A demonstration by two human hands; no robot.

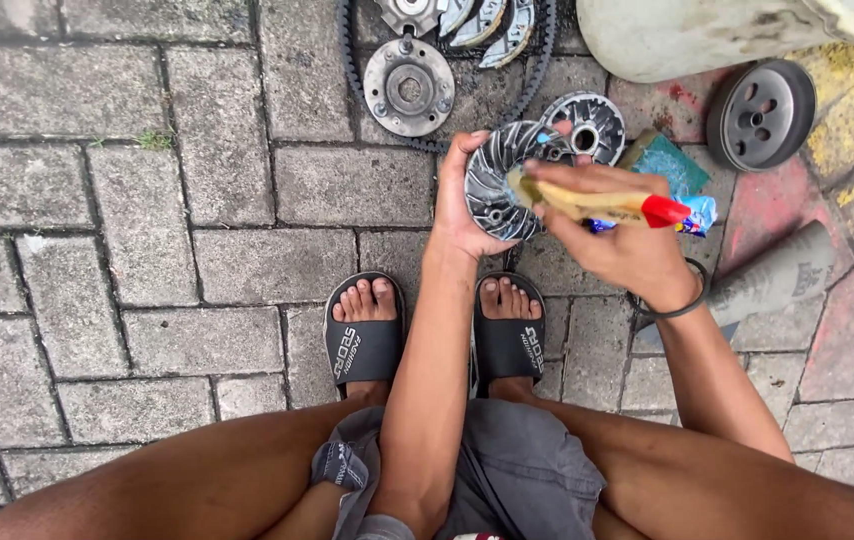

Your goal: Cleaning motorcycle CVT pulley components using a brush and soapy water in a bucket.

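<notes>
**Finned pulley half brushed above the paving**

Head view: fingers of the left hand [462,205] curl shut around the rim of the finned pulley half [502,180], held up at upper centre of the frame. The right hand [627,245] is closed around a paintbrush [597,205], bristles on the fins. The grip looks light; a hard stroke could tip the part onto the drive belt [352,60] and clutch plate [409,87] lying above.

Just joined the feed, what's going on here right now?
A person squats over a brick pavement. The left hand holds up a finned metal pulley disc; the right hand works a red-handled paintbrush against its face. More drive parts lie ahead: a round plate, a toothed belt, a second finned disc and a dark drum.
</notes>
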